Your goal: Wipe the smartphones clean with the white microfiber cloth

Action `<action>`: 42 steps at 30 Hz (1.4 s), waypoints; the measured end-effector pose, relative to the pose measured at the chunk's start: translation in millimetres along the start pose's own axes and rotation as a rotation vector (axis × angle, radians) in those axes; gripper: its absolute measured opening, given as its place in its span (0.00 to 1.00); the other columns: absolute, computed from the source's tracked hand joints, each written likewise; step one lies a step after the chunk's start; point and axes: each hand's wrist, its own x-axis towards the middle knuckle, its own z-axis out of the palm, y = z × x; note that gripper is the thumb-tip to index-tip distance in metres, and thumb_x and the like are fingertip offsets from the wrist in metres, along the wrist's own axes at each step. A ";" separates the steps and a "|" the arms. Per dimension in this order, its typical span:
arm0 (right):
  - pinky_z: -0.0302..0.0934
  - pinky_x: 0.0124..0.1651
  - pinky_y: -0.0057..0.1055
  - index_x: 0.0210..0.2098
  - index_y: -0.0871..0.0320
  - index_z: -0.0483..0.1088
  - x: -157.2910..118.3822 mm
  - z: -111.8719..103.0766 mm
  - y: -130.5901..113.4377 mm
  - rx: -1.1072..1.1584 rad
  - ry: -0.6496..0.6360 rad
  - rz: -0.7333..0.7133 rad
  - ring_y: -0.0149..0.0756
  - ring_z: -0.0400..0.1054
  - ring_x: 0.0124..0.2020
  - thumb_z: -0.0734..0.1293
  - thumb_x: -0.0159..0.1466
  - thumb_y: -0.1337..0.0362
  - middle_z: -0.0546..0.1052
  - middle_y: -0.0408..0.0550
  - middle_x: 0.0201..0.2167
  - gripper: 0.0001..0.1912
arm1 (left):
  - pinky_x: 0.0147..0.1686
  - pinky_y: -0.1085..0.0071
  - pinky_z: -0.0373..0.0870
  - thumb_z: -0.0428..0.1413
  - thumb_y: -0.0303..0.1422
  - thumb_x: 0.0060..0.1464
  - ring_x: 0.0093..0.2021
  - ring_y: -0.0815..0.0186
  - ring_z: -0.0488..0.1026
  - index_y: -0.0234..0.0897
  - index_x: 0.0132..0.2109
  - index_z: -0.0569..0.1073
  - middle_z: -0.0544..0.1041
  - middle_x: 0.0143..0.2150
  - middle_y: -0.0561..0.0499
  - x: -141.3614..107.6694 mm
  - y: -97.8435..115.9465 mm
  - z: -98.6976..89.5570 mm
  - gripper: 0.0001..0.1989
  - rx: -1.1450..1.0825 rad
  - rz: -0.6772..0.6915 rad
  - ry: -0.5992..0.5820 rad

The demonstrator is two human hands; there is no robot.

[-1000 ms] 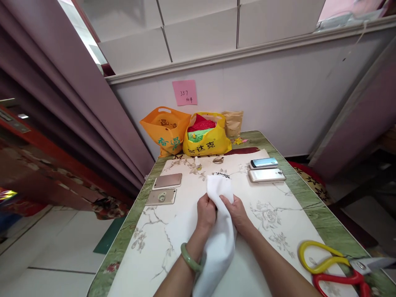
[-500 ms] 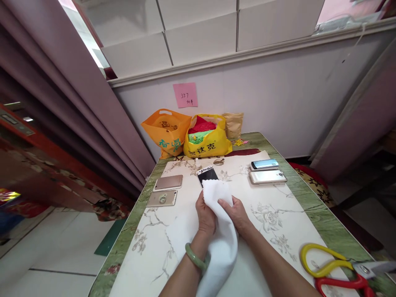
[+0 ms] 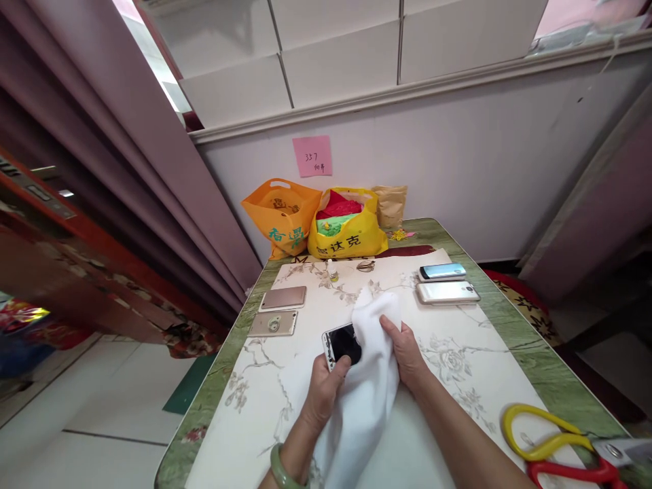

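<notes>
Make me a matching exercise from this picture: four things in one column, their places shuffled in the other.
Column one:
1. Soft white cloth
2. White-framed phone with black screen
3. Square pink paper note
4. Scissors with yellow and red handles

Column two:
A. On the pale wall
B. In the right hand
C. At the green-edged table's near right corner
D. In the left hand

Pairs: 1-B, 2-D, 3-A, 4-C
</notes>
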 end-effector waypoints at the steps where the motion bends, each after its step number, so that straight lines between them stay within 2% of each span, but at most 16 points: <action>1: 0.68 0.33 0.34 0.40 0.61 0.72 0.4 -0.1 0.3 -0.001 0.010 -0.004 0.43 0.74 0.29 0.72 0.52 0.46 0.80 0.50 0.31 0.26 | 0.31 0.70 0.65 0.61 0.45 0.48 0.29 0.65 0.69 0.31 0.33 0.76 0.75 0.27 0.49 1.3 0.7 -4.2 0.18 0.001 -0.005 -0.008; 4: 0.68 0.34 0.35 0.39 0.59 0.73 1.0 -0.2 2.0 -0.009 0.011 -0.009 0.43 0.74 0.30 0.72 0.52 0.46 0.80 0.49 0.31 0.25 | 0.27 0.74 0.59 0.60 0.43 0.49 0.25 0.70 0.63 0.32 0.29 0.74 0.70 0.23 0.53 6.5 10.2 -15.3 0.16 0.050 -0.023 -0.108; 9: 0.66 0.31 0.34 0.35 0.60 0.73 -0.4 -0.3 5.0 -0.075 -0.020 -0.036 0.41 0.72 0.28 0.73 0.51 0.47 0.80 0.48 0.28 0.22 | 0.30 0.72 0.62 0.59 0.41 0.50 0.27 0.66 0.67 0.31 0.31 0.75 0.73 0.26 0.50 13.1 34.5 -23.4 0.14 0.171 -0.182 -0.495; 11: 0.65 0.30 0.32 0.34 0.60 0.73 -1.2 -0.1 5.7 -0.106 -0.042 -0.048 0.40 0.71 0.27 0.73 0.52 0.48 0.79 0.47 0.27 0.22 | 0.30 0.72 0.63 0.59 0.39 0.48 0.27 0.65 0.68 0.32 0.31 0.76 0.73 0.26 0.50 16.5 38.8 -21.3 0.13 0.233 -0.222 -0.536; 14: 0.64 0.28 0.31 0.34 0.60 0.73 -1.7 0.3 6.4 -0.119 -0.069 -0.052 0.38 0.70 0.26 0.73 0.52 0.48 0.78 0.46 0.26 0.21 | 0.28 0.73 0.62 0.59 0.37 0.48 0.27 0.66 0.67 0.33 0.30 0.76 0.73 0.25 0.52 23.4 38.8 -12.0 0.10 0.330 -0.177 -0.467; 18: 0.63 0.28 0.31 0.33 0.60 0.72 -0.2 -0.6 8.0 -0.130 -0.089 -0.057 0.37 0.69 0.24 0.73 0.51 0.48 0.77 0.46 0.25 0.22 | 0.30 0.72 0.65 0.59 0.34 0.47 0.30 0.64 0.69 0.34 0.34 0.79 0.76 0.29 0.52 32.3 36.2 5.4 0.09 0.393 -0.070 -0.412; 21: 0.64 0.29 0.32 0.34 0.61 0.72 1.9 -2.6 9.4 -0.117 -0.073 -0.061 0.37 0.69 0.25 0.73 0.52 0.48 0.77 0.46 0.26 0.22 | 0.31 0.71 0.67 0.60 0.33 0.45 0.32 0.62 0.70 0.34 0.35 0.80 0.77 0.31 0.50 35.0 35.2 14.7 0.10 0.338 -0.030 -0.378; 28: 0.64 0.30 0.30 0.35 0.61 0.72 0.8 -0.8 5.1 -0.129 -0.054 -0.075 0.36 0.69 0.27 0.72 0.53 0.48 0.77 0.47 0.28 0.23 | 0.36 0.68 0.69 0.61 0.33 0.45 0.35 0.60 0.73 0.33 0.38 0.80 0.79 0.32 0.49 36.3 26.4 19.7 0.12 0.134 -0.070 -0.290; 32: 0.63 0.30 0.29 0.35 0.61 0.72 -1.7 3.1 5.3 -0.179 -0.067 -0.086 0.36 0.68 0.26 0.71 0.54 0.46 0.77 0.47 0.27 0.23 | 0.34 0.70 0.68 0.60 0.32 0.44 0.32 0.63 0.72 0.32 0.37 0.79 0.78 0.30 0.49 42.9 17.7 24.7 0.11 0.038 -0.065 -0.123; 37: 0.62 0.28 0.29 0.34 0.62 0.73 -3.4 4.9 11.4 -0.324 -0.172 -0.172 0.35 0.67 0.26 0.69 0.56 0.46 0.76 0.47 0.26 0.22 | 0.29 0.73 0.66 0.55 0.28 0.41 0.27 0.68 0.67 0.32 0.33 0.76 0.75 0.27 0.52 57.3 12.4 40.7 0.08 -0.067 0.002 0.161; 40: 0.62 0.30 0.29 0.33 0.62 0.73 -3.8 4.5 12.5 -0.413 -0.232 -0.216 0.36 0.67 0.28 0.69 0.57 0.48 0.77 0.47 0.27 0.21 | 0.26 0.74 0.64 0.54 0.30 0.42 0.25 0.70 0.65 0.34 0.30 0.72 0.72 0.26 0.55 68.2 12.3 48.6 0.06 -0.154 0.052 0.299; 42: 0.63 0.30 0.29 0.34 0.62 0.73 -4.0 4.2 12.1 -0.422 -0.258 -0.213 0.37 0.68 0.29 0.69 0.57 0.48 0.77 0.48 0.29 0.21 | 0.25 0.75 0.63 0.54 0.33 0.43 0.24 0.71 0.63 0.35 0.29 0.70 0.69 0.24 0.56 72.8 13.4 50.8 0.06 -0.198 0.084 0.344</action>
